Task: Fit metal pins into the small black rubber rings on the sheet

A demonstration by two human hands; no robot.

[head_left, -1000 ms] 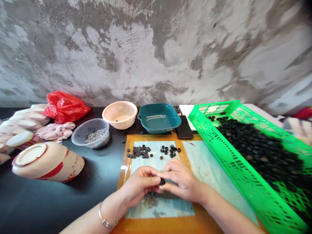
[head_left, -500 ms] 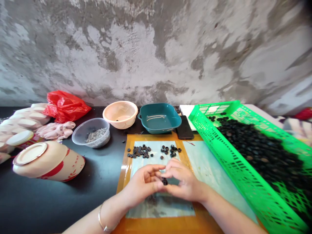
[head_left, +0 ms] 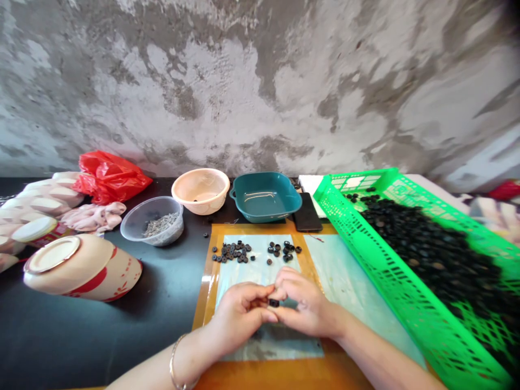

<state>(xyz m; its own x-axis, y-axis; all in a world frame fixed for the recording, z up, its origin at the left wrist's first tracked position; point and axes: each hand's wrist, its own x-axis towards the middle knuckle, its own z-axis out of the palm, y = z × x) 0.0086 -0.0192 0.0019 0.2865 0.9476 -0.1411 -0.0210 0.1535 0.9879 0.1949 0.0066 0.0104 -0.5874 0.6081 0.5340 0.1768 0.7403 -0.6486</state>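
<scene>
Left hand (head_left: 240, 310) and right hand (head_left: 306, 304) meet tip to tip, each with its thumb and first finger closed in a pinch around one small, chunky black piece (head_left: 274, 303). The piece sits in the little gap between the two sets of fingertips, so it is on the right side of the left hand and on the left side of the right hand. Neither hand looks much nearer. Both seem to touch it, but I cannot tell which one holds it tighter. It looks a bit wider from side to side than it is tall, yet it is too small to be sure which way is its long way.

Under the hands is a shiny pale blue sheet (head_left: 300, 349) on a flat orange-brown mat (head_left: 284, 374). Past the left hand is a loose group of flat, dark rings (head_left: 233, 253). Close past the right hand's knuckles is a smaller group of chunky black bits (head_left: 286, 249).

Off to the right, a long, bright green plastic basket (head_left: 388, 292) runs on a slant and holds a big heap of black pieces (head_left: 430, 238). Farther back are a deep teal dish (head_left: 264, 206), a round peach bowl (head_left: 199, 188) and a see-through plastic bowl (head_left: 136, 228) with thin, silvery metal bits (head_left: 162, 224) in it.
</scene>
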